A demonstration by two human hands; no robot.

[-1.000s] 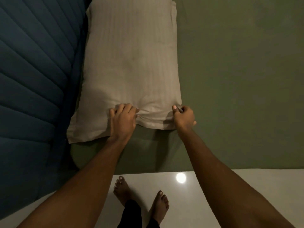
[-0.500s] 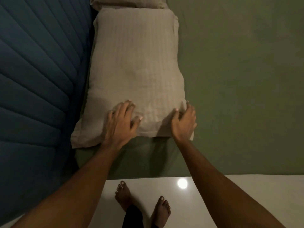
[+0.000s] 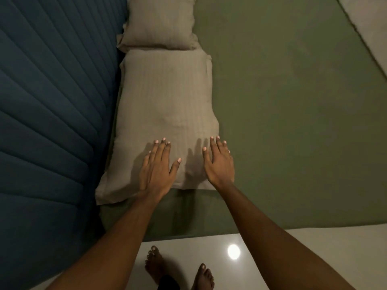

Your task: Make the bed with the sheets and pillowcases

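A: What has changed with the person's hands?

B: A second ago both pinched the near short edge of the pillow (image 3: 165, 97). Now the left hand (image 3: 156, 170) and the right hand (image 3: 219, 166) lie spread on its near end, fingers straight, gripping nothing.

A: What does that mean for the bed?

B: Probably the tugging at the pillowcase is over and this is smoothing. The pillow looks cased and in its place.

A: Where does it lie, and which way does it point?

B: It lies under and beyond the fingertips, on the green sheet (image 3: 282, 105), with the blue headboard (image 3: 52, 105) just to the left of the left hand. Its long axis runs straight away from the wrists. The far short end appears to touch a second pillow (image 3: 159, 24), and the near short end sits under the heels of the hands.

A: Anything left?

B: A pale cloth (image 3: 368, 28) lies well off to the right of the right hand, perhaps not yet spread.
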